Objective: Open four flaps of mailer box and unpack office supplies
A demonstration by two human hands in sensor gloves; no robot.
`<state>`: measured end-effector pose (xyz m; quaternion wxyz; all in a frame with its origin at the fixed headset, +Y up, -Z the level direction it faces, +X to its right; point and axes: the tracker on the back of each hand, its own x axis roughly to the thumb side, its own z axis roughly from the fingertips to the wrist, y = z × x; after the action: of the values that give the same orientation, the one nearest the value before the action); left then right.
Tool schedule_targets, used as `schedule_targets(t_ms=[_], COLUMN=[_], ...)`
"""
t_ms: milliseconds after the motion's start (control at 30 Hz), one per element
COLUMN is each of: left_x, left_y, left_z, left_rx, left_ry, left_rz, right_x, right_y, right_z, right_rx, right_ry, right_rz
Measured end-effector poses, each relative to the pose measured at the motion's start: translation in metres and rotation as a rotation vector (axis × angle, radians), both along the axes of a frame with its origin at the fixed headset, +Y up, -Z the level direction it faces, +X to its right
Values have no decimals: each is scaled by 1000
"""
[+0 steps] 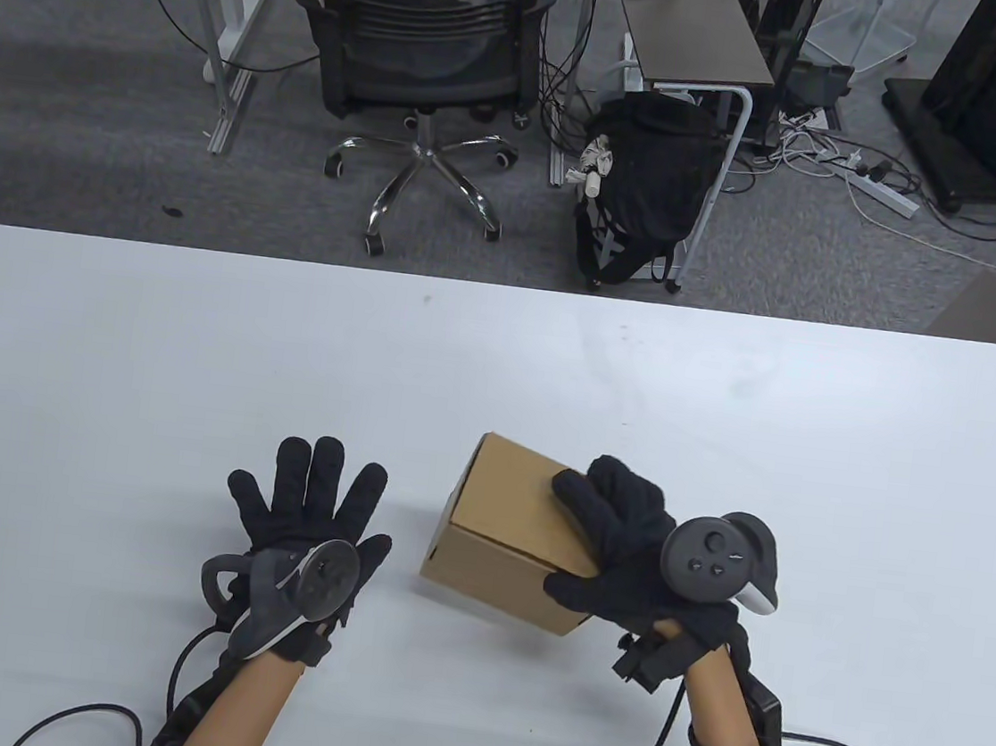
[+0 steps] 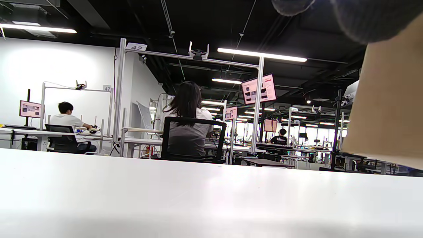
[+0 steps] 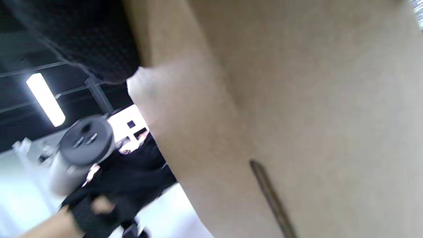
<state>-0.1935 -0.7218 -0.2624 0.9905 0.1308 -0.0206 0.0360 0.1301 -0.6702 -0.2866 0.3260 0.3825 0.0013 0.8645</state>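
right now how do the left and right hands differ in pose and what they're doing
The left hand is spread wide, fingers fanned, and holds nothing; the right hand grips the cardboard mailer box, fingers over its top and thumb on its near side. The left hand is apart from the box, to its left; the right touches it. Both wear black gloves with a tracker strapped on the back.

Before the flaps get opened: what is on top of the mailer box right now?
The right hand grips the closed mailer box, fingers over its top and thumb on the near side. Nothing else lies on top. The contents are hidden.
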Motion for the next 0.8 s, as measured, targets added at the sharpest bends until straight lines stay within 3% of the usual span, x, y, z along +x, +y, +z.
schedule_targets(t_ms=[100,200,400,500,600,667,733,800], left_x=[-3,-6,-6,3,17,27,35,44], left_y=[0,-1,8,20,32,37,37,33], left_z=[-1,-1,2,6,17,23,26,27], left_rx=[0,-5,0,-19,60,95,101,52], left_ry=[14,21,-25,-187,-283,-352,-419,-482], left_rz=[2,11,105,266,326,277,248,243], right_x=[-17,-17,27,46,55,52,47,40], right_y=[-11,-30,4,2,-25,-47,-58,-66], right_z=[5,3,5,-1,-6,-5,-4,-4], right_rx=[44,10,-12,-128,-175,-311,-407,-407], right_ry=[58,50,-41,-37,19,72,106,123], right_rz=[137,260,-88,-171,-242,-276,-296,-321])
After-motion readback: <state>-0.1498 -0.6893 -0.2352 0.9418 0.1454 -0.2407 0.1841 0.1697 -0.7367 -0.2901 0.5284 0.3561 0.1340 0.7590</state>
